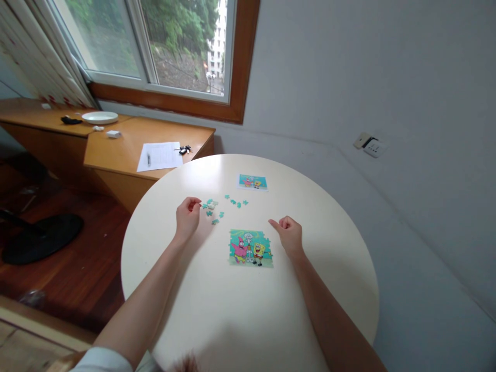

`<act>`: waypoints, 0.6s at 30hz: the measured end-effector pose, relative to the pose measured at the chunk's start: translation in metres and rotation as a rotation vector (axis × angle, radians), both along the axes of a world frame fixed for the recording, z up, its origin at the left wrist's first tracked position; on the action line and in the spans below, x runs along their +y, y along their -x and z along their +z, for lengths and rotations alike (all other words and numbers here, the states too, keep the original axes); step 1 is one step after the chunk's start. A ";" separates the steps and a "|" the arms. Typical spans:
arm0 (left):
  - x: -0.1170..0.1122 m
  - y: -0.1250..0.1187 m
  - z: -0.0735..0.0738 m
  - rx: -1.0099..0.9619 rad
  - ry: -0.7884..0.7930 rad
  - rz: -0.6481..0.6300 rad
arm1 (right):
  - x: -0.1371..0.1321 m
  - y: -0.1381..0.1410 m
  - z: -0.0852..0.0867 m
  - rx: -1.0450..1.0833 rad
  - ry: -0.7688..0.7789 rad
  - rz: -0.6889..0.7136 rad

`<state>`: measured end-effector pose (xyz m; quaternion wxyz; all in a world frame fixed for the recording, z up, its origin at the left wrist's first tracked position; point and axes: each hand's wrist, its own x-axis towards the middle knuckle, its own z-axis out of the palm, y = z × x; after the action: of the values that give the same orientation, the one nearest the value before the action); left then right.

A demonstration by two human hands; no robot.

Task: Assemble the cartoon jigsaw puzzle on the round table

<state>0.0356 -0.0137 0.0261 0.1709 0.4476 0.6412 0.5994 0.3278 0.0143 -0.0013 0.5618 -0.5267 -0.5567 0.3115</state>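
Left of the puzzle, the left hand half-closes near pieces; right of it, the right hand curls; holds unclear.

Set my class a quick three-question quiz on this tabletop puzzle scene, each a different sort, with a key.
1. Which hand is nearer the loose pieces?
2. True or false: the picture card lies nearer the window than the joined puzzle does.
3. In the joined puzzle, the figure furthest left is: (a) yellow, (b) pink, (c) black.

Key: 1. The left hand. 2. True. 3. b.
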 end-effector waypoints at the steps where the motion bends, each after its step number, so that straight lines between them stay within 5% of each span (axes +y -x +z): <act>1: 0.000 0.000 0.000 0.004 0.004 0.004 | 0.000 0.000 0.000 0.001 -0.002 -0.009; 8: 0.001 -0.001 -0.003 0.035 0.032 0.015 | 0.006 -0.005 -0.003 -0.099 0.007 -0.022; 18: 0.007 0.002 -0.021 0.129 0.104 0.017 | 0.014 0.000 -0.028 -0.644 -0.154 -0.079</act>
<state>0.0338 -0.0067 0.0051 0.1472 0.4705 0.6848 0.5366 0.3275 0.0286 -0.0296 0.4069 -0.5753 -0.7067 0.0639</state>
